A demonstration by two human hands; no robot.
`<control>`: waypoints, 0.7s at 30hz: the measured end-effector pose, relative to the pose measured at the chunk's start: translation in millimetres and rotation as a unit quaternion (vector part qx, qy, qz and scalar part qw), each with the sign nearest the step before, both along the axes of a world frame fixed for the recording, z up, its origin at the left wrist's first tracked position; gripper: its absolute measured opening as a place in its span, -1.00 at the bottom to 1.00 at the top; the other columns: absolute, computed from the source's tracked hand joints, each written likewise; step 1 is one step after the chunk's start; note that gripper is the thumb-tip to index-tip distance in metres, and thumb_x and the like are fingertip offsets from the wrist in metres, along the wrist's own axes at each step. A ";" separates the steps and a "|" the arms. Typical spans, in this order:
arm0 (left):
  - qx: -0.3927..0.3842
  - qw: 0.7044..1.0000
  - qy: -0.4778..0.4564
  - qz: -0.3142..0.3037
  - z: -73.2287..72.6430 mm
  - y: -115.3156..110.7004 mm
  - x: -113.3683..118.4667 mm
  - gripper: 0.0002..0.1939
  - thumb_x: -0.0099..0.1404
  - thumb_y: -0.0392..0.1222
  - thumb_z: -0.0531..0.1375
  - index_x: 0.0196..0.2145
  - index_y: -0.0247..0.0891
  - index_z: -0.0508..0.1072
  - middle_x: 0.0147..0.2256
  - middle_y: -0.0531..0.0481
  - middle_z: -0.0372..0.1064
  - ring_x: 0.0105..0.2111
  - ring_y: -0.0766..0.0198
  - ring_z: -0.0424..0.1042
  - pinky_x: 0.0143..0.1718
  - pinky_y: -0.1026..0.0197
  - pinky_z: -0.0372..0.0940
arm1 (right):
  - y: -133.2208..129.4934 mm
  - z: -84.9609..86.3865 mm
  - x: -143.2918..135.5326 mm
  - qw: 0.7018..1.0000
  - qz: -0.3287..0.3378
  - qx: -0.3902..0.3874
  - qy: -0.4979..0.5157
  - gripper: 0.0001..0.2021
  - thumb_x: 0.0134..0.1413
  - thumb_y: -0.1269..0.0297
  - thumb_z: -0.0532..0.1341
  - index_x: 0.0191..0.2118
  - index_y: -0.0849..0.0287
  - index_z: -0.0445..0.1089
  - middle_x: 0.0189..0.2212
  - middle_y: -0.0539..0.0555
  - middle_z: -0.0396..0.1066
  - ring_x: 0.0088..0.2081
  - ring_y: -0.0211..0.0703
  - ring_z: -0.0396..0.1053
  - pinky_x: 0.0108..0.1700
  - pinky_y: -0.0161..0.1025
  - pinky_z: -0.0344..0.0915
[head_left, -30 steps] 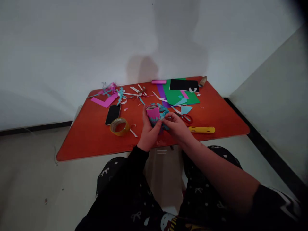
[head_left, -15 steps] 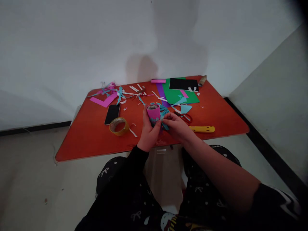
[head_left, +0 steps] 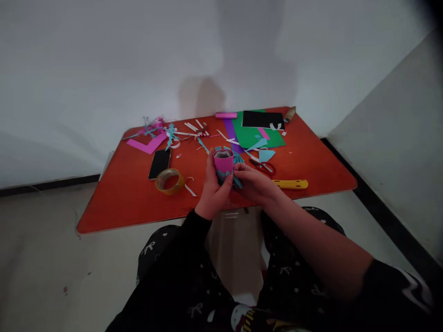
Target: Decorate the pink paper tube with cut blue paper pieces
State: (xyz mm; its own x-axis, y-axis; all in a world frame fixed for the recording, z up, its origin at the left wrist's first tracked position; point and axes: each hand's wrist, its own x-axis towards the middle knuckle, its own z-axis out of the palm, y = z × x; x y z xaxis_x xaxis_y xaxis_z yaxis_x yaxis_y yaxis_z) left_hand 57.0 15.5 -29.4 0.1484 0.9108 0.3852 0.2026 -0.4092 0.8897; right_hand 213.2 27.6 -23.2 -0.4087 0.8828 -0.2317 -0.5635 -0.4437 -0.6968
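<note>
A small pink paper-covered cup (head_left: 224, 162) with a jagged light-blue band around its lower part stands nearly upright above the table's near side. My left hand (head_left: 215, 189) is wrapped round it from the left, thumb across the front. On the cup's right, my right hand (head_left: 254, 180) is closed in a pinch at the blue band, where a blue paper strip (head_left: 238, 182) sticks out below the fingers. The exact grip of those fingertips is partly hidden. Behind the cup lies pleated blue paper (head_left: 238, 158).
On the red table (head_left: 117, 198) lie a phone (head_left: 160, 164), a tape roll (head_left: 169, 181), red-handled scissors (head_left: 268, 168) and a yellow cutter (head_left: 292, 184). Green paper (head_left: 258, 138), a black sheet (head_left: 263, 120) and paper scraps lie farther back, near the wall.
The cup has turned slightly and moved a little to the right in my left hand, showing more of its opening. My right fingers stay at its right side.
</note>
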 end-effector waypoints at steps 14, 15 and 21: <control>0.001 0.998 0.033 -0.059 -2.3 -1.0 -7.0 -0.16 0.47 -0.08 0.13 0.52 -0.13 -0.24 0.53 -0.21 -0.22 0.51 -0.01 -0.12 0.52 -0.10 -0.19 | -1.1 -2.5 2.1 0.999 0.039 0.024 -0.023 -0.74 -0.06 0.24 0.41 -0.39 0.05 0.27 -0.53 -0.06 0.37 -0.39 -0.11 0.39 -0.28 -0.18 0.37; 0.005 0.997 0.037 -0.061 -2.9 -0.5 -7.5 -0.16 0.47 -0.08 0.13 0.52 -0.13 -0.23 0.52 -0.22 -0.21 0.51 -0.01 -0.12 0.52 -0.10 -0.20 | -1.1 -2.3 1.7 0.999 0.041 0.025 -0.021 -0.74 -0.07 0.24 0.40 -0.39 0.05 0.27 -0.54 -0.05 0.36 -0.39 -0.11 0.39 -0.28 -0.18 0.38; 0.024 0.996 0.050 -0.065 -4.8 0.6 -8.3 -0.18 0.47 -0.09 0.12 0.52 -0.13 -0.21 0.52 -0.22 -0.21 0.51 0.01 -0.12 0.52 -0.10 -0.19 | -1.9 -2.2 3.1 0.999 0.048 0.008 0.004 -0.75 -0.06 0.31 0.38 -0.39 0.04 0.25 -0.54 -0.08 0.34 -0.42 -0.14 0.36 -0.27 -0.20 0.38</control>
State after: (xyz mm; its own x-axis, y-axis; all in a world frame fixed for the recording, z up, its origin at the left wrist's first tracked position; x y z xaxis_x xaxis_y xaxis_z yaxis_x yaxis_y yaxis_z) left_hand 48.7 16.1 -34.2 0.3043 0.8622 0.4049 0.2323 -0.4794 0.8463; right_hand 216.3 25.7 -25.4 -0.4930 0.8433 -0.2138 -0.5243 -0.4841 -0.7006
